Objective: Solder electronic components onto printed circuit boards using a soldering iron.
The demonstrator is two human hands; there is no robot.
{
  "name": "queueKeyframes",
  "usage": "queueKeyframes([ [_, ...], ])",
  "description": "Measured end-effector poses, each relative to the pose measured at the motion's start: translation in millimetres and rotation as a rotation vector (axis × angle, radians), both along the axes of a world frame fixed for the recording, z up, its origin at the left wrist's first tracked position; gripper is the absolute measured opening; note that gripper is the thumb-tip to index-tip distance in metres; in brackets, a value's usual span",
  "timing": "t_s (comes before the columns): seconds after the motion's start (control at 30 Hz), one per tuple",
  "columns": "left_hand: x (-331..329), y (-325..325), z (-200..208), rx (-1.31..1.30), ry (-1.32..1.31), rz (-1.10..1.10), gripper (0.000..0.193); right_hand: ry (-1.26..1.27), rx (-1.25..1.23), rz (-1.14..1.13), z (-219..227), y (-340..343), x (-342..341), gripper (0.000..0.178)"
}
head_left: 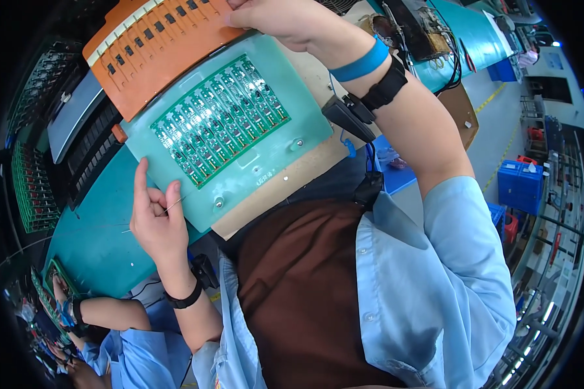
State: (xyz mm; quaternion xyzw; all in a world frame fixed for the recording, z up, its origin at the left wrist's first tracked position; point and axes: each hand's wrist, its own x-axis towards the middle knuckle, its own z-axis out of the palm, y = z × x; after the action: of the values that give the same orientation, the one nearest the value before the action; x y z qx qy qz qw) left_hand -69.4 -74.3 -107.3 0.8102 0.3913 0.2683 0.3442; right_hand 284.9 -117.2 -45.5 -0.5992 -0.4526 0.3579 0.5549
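A panel of small green circuit boards [220, 123] lies in a pale green fixture plate [240, 178] in front of me. Along the plate's far side an orange slotted cover [156, 55] is tilted up. My right hand [276, 23] grips the cover's far right corner, fingers closed on its edge. My left hand [159, 220] is at the plate's left edge, index finger stretched along it. Between its thumb and curled fingers runs a thin silvery wire [174, 206], which trails off to the left.
Brown board [266, 204] lies under the plate on the green table [104, 227]. Racks of circuit boards [36, 188] stand at left. Soldering gear with cables [428, 32] is at far right. A co-worker in a blue sleeve [143, 356] works at lower left. Blue crates [520, 185] stand on the right.
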Motion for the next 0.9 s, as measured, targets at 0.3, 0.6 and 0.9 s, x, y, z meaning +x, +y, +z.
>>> queueKeyframes([
  [0.3,-0.7,1.2,0.1,0.052,0.033,0.002,0.062,-0.074,0.079,-0.067,0.8,-32.1,-18.7,0.064],
  [0.6,-7.3,5.6,-5.4,0.101,-0.169,-0.094,0.051,-0.078,0.164,-0.011,2.1,-62.0,-37.9,0.077],
  [0.9,-21.5,-2.8,-3.3,0.069,-0.266,-0.114,0.078,0.016,0.209,-0.213,-4.3,-115.3,-70.9,0.044],
])
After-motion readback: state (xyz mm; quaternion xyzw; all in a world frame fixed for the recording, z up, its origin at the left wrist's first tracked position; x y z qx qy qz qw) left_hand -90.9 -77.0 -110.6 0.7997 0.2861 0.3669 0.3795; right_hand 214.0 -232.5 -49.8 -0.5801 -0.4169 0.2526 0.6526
